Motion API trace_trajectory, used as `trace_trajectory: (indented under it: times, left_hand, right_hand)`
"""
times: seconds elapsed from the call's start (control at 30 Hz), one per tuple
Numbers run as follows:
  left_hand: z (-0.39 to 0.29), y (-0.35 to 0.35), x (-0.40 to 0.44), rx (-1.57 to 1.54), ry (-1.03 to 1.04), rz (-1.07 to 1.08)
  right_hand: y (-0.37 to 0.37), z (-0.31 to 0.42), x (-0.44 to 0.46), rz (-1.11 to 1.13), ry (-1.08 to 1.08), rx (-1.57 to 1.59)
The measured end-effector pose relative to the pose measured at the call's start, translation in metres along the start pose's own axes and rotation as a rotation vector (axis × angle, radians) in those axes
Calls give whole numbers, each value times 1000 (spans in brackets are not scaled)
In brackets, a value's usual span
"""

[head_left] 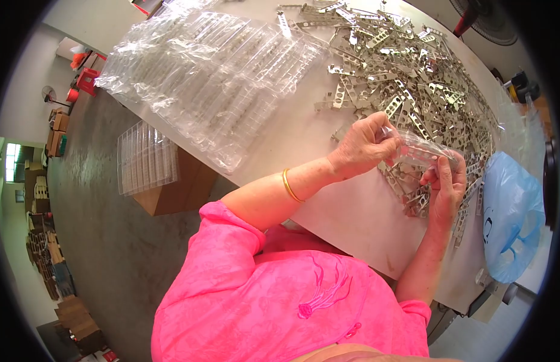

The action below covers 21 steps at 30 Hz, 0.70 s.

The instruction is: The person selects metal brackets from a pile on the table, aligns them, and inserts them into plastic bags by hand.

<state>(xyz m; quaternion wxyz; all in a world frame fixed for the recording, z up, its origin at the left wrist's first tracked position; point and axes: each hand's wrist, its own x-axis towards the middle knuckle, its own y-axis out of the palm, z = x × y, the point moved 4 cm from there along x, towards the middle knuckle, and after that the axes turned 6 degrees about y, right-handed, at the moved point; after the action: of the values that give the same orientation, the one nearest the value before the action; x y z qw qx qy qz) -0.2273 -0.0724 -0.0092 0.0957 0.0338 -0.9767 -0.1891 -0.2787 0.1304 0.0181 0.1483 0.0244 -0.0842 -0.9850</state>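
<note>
Between my two hands, a small clear plastic bag [417, 148] is stretched over the metal pile. A metal piece seems to show through the film, though glare blurs it. My left hand [367, 145], below a gold bangle, is closed with thumb and fingers pinching the bag's left end. The right end is gripped by my right hand [447, 187], its thumb up and fingers curled. Behind and beneath both hands lies a heap of silvery perforated metal strips [406, 108], many crossing one another.
Clear plastic trays [232, 90], partly wrapped in film, cover the table's left side. A blue plastic bag [512, 223] sits at the right edge. Below the table, another clear tray [146, 158] rests against a cardboard box [186, 184]. A fan [488, 21] stands at top right.
</note>
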Motion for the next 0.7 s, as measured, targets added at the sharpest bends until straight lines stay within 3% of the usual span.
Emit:
trace_trajectory:
  times: [0.7]
  left_hand:
    - [1,0,1,102,40,-22]
  right_hand:
    - [-4,-5,2,-18,32,-34]
